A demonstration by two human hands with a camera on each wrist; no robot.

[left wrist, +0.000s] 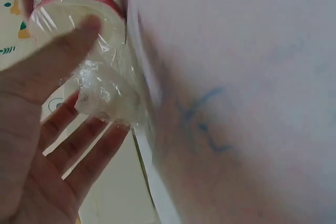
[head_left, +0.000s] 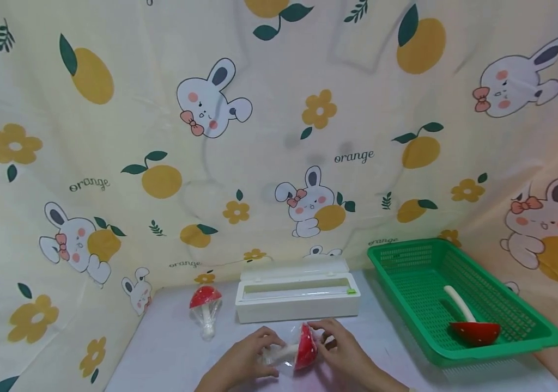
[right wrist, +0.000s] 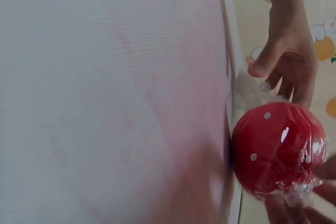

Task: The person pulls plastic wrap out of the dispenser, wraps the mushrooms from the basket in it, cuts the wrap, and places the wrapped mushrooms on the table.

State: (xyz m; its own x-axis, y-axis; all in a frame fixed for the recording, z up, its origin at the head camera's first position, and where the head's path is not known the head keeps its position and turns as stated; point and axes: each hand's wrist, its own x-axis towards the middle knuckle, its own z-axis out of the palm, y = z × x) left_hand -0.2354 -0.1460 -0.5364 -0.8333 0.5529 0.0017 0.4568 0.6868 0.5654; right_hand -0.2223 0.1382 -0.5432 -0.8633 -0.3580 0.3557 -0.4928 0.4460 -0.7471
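mushroom (head_left: 307,348), red-capped with white dots and a pale stem, is turned sideways at the bottom centre of the head frame, between the 2 hands. at the left hand (head_left: 248,355), the thumb and fingers are spread loosely to either side of the stem, fairly straight, with fingertips against the clear film (left wrist: 107,93) and no firm grip showing. at the right hand (head_left: 345,354), the fingers are bent in and appear to pinch gathered film at the cap; in the right wrist view they are partly cut off.

film covers the cap and bunches around the stem, so the step in hand looks like wrapping, with the loose folds being worked close. to go on, the next move seems to call for 1 hand steadying the stem while the other draws the slack flat, gently enough not to tear it.

farther out, a white box (head_left: 298,311) with its lid raised stands just above the hands at lower centre. left of it, a wrapped mushroom (head_left: 205,297) lies on the table (head_left: 161,356). at lower right, a green basket (head_left: 401,305) holds a third mushroom (head_left: 476,333), cap down and stem up, with no film that i can make out.
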